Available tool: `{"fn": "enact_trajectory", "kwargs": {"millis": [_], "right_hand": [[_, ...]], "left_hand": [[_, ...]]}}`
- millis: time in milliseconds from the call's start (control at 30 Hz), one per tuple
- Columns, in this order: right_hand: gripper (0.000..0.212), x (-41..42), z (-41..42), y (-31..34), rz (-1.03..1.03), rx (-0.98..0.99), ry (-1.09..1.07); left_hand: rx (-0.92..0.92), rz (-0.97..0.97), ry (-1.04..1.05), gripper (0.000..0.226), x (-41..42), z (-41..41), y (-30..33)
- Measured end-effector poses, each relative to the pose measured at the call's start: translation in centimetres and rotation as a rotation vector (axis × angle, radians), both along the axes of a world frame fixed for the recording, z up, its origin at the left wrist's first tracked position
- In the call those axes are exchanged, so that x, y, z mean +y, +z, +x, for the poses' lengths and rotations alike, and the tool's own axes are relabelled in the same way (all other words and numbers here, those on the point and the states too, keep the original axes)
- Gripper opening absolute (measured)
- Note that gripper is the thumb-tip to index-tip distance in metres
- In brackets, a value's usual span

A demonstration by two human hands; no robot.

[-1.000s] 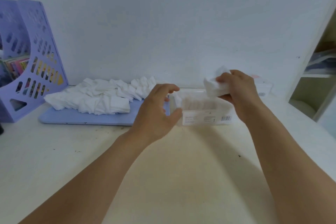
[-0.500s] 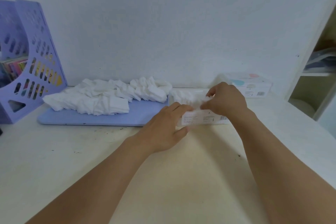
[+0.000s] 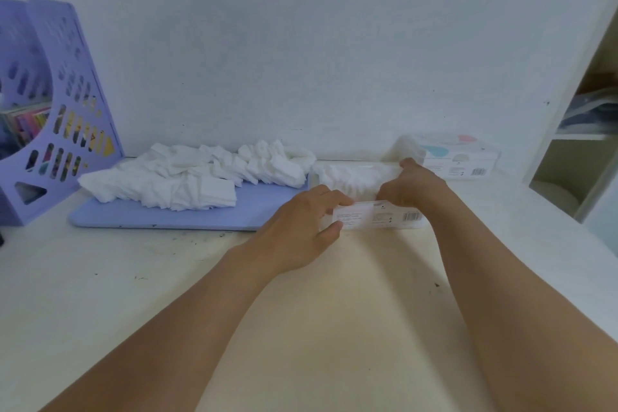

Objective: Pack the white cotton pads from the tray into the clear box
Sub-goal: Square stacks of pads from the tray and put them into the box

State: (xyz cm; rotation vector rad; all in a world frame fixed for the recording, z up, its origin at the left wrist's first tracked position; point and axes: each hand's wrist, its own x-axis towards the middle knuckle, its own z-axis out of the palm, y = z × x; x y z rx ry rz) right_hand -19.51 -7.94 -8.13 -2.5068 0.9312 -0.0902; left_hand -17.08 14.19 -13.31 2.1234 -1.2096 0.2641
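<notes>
Clear box [image 3: 378,216]: on the desk beside the tray, white pads inside.
Left hand [image 3: 301,231]: pinches the box's near-left corner.
Right hand [image 3: 413,186]: fingers curled down into the box; grip hidden.
Tray [image 3: 167,216]: lilac, heaped with loose cotton pads [image 3: 187,177].

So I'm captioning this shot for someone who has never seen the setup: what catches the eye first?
Two bare arms reach in to the clear box at mid-table: the left hand pinches its near left corner, and the right hand presses into the pads inside. To the left, a heap of white cotton pads lies on the lilac tray.
</notes>
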Motion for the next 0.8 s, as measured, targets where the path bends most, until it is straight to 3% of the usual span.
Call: {"fn": "enact_trajectory", "kwargs": {"millis": [100, 200, 333, 400, 500, 600, 700, 733, 800], "right_hand": [[0.087, 0.4, 0.0, -0.3, -0.017, -0.033, -0.002], [0.101, 0.6, -0.9, -0.6, -0.079, -0.099, 0.038], [0.095, 3.1, -2.3, -0.1, -0.279, -0.420, 0.188], [0.092, 4.2, -2.2, -0.7, -0.418, -0.330, 0.249], [0.104, 4.3, -1.6, -1.7, -0.343, -0.024, 0.280], [0.107, 5.1, -1.6, -1.0, -0.283, -0.117, 0.265], [0.083, 9.3, -1.8, -0.3, -0.340, -0.579, 0.307], [0.070, 11.2, -1.5, 0.0, -0.268, -0.689, 0.363], [0.046, 15.1, 0.1, 0.4, -0.065, -0.627, 0.535]], "left_hand": [[-0.013, 0.010, -0.004, 0.040, 0.2, 0.4, -0.2], [-0.028, -0.040, 0.004, 0.046, 1.1, 1.1, -0.1], [-0.046, -0.182, 0.225, 0.039, 2.3, 2.2, 0.5], [-0.080, -0.186, 0.343, 0.034, 2.7, 2.6, 0.4], [-0.061, -0.177, 0.379, 0.033, 3.4, 3.1, 0.0], [-0.059, -0.183, 0.375, 0.034, 3.6, 3.1, -0.1], [-0.065, -0.217, 0.404, 0.032, 4.2, 3.4, 0.5], [-0.076, -0.244, 0.434, 0.031, 4.9, 3.8, 0.9], [-0.054, -0.295, 0.542, 0.029, 6.9, 5.0, 1.9]]}}
